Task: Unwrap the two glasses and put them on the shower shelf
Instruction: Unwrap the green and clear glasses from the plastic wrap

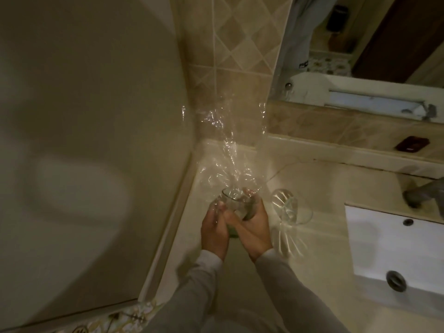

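A clear glass [234, 200] is held over the left end of the beige counter [319, 188]. My right hand [254, 224] grips its side and base. My left hand [213, 227] holds the other side, fingers pinching the clear plastic wrap [230, 150], which stands up loosely from the rim. A second glass [292, 207] lies on its side on the counter just right of my right hand, and whether wrap still covers it is hard to tell. No shower shelf is in view.
A pale panel or door [84, 116] fills the left. A white sink [394, 246] with drain sits at right, a dark tap [418, 193] behind it. A mirror [384, 44] hangs above the tiled ledge, which carries a small dark object [412, 144].
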Demonstrator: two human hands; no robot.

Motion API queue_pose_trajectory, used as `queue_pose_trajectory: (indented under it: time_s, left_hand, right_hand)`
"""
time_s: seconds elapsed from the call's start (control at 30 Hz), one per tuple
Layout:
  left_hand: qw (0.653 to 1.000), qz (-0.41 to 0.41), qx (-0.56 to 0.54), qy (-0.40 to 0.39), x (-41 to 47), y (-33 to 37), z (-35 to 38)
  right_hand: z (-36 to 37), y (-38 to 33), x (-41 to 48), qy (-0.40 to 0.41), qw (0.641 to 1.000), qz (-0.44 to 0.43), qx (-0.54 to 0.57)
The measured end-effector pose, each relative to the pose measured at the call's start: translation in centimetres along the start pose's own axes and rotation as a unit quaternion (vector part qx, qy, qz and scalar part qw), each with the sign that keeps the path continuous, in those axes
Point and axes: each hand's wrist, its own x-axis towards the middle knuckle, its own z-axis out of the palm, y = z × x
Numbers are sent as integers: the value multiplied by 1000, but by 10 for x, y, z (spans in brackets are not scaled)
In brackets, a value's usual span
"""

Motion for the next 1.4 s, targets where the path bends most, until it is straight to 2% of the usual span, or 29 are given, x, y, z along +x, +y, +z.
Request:
queue_pose_trajectory:
  time_s: [0.13, 0.2, 0.3, 0.37, 0.43, 0.47, 0.53, 0.57, 0.63, 0.7, 0.77, 1.03, 1.13, 1.4]
  left_hand:
    - [998, 11, -51, 23, -2, 8, 3]
    - [998, 43, -36, 21, -2, 9, 3]
    - [990, 130, 47, -5, -5, 14, 0]
    - [964, 219, 150, -18, -2, 19, -4]
    - [943, 262, 204, -1, 11, 29, -10]
    - [959, 225, 172, -9, 18, 42, -12]
    - [995, 74, 15, -68, 28, 69, -12]
    - [993, 8, -56, -101, 34, 77, -13]
    - [982, -45, -91, -159, 40, 91, -8]
    - [977, -49, -65, -196, 41, 95, 0]
    - [978, -36, -33, -202, 39, 89, 5]
    - [976, -34, -62, -205, 31, 78, 7]
    - [974, -8, -64, -216, 29, 78, 7]
    - [977, -52, -114, -171, 27, 74, 7]
  right_hand:
    - [-3, -17, -2, -60, 998, -22, 23]
    - [-4, -20, -2, -73, 997, -34, 18]
    - [-9, -29, -1, -83, 995, -53, 17]
    - [-15, -35, 0, -88, 994, -60, 6]
    - [-24, -41, 0, -81, 995, -59, -22]
    - [-29, -43, 0, -78, 995, -55, -34]
    - [-34, -47, -2, -98, 993, -40, -44]
    - [-32, -49, -3, -118, 991, -29, -48]
    - [-27, -50, -5, -145, 988, -3, -54]
    - [-21, -52, -7, -158, 985, 19, -66]
    - [-20, -54, -7, -166, 983, 24, -77]
    - [-26, -52, -10, -150, 984, -9, -92]
    - [-24, -50, -12, -141, 984, -23, -105]
    - [-29, -58, 0, -173, 958, -4, -230]
